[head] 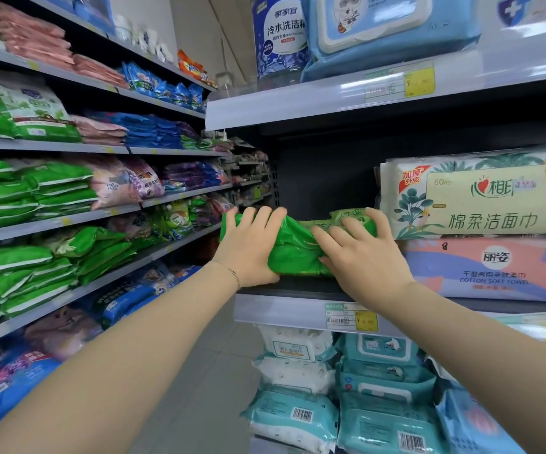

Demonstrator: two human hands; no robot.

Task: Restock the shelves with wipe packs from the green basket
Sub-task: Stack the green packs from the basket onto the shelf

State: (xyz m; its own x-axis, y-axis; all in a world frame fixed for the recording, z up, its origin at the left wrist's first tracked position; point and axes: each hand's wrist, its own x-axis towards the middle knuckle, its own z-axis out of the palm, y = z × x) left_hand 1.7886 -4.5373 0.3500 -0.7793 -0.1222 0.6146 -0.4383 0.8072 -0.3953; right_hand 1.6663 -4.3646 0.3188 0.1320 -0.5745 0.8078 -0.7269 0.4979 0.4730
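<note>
Head view of a stocking position at a retail shelf. A low stack of green wipe packs, soft glossy film crumpled at its left end, lies on the dark shelf board near the front edge, left of centre.

The left hand grips the stack's left end, with the fingers close together and bent over the top and the thumb tucked under the front lower edge. The right hand clasps the right end, fingers spread apart and lightly curved over the top pack, thumb against the front face.

Just right of the stack, a cream facial-towel pack, pillow-shaped and leaf-printed, rests on a pink-and-blue cotton soft towel pack. Teal lidded wipe packs fill the tier below.
</note>
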